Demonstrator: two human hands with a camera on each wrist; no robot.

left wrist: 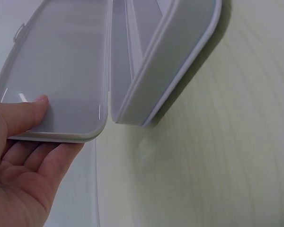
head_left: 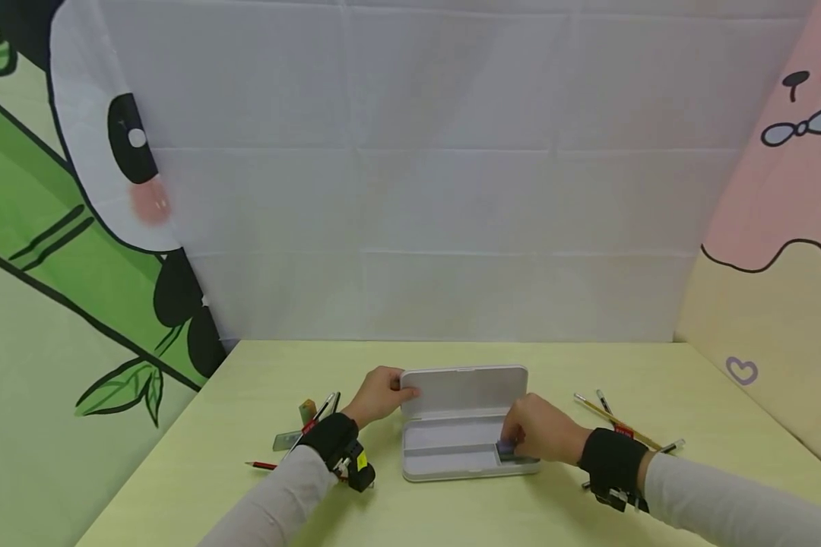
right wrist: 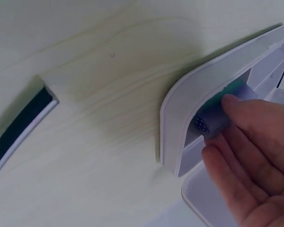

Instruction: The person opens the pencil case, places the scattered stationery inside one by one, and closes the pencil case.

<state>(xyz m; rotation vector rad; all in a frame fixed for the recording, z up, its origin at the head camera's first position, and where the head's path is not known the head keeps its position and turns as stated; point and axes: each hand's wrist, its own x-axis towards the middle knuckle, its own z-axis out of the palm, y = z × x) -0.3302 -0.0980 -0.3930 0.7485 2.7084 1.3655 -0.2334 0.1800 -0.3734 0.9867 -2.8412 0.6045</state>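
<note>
A white pencil case (head_left: 450,460) lies on the table with its lid raised. At the lid's left corner, my left hand (head_left: 381,395) grips the edge, thumb on the inner face and fingers behind, as the left wrist view shows the lid (left wrist: 66,61). My right hand (head_left: 543,429) reaches into the case's right end. Between its thumb and fingers it pinches a small purple block, seemingly an eraser (right wrist: 215,118), with a dotted end. Something green (right wrist: 229,90) shows right beside it in the compartment; whether it is part of the same piece I cannot tell.
Left of the case lie a red pencil (head_left: 261,465), a grey flat piece (head_left: 286,441), a green-and-orange block (head_left: 307,411) and pens, partly behind the left wrist. To the right, a yellow pencil (head_left: 616,420) and several pens lie crossed near the right wrist.
</note>
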